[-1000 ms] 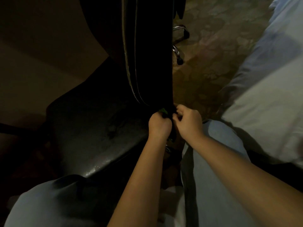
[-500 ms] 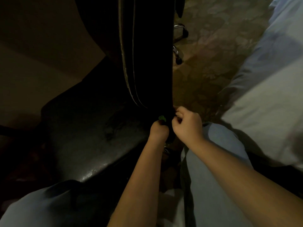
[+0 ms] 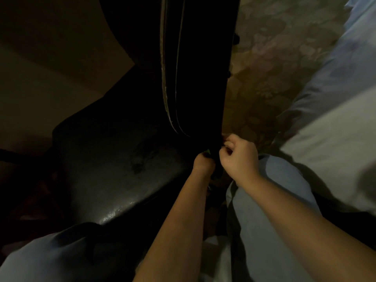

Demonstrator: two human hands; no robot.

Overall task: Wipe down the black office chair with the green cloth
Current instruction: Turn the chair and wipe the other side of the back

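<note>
Black office chair (image 3: 126, 159), both hands low on its backrest (image 3: 203, 68).
Seat (image 3: 105, 190) lies left, backrest rises centre; left hand (image 3: 203, 163) grips the green cloth (image 3: 208, 151), barely showing, against it; right hand (image 3: 239, 157) curls just beside, whether holding anything I cannot tell.

Both bare forearms reach forward and converge, so the hands sit just beside each other, close but apart. The left hand (image 3: 203, 162) is closed in a fist with its back toward the camera, and a sliver of green cloth (image 3: 207, 151) shows just above its fingers. The right hand (image 3: 239, 157), slightly higher, has its wrist bent inward and its fingers (image 3: 230, 142) curled toward the left hand; whether they pinch anything is lost in the dark
</note>
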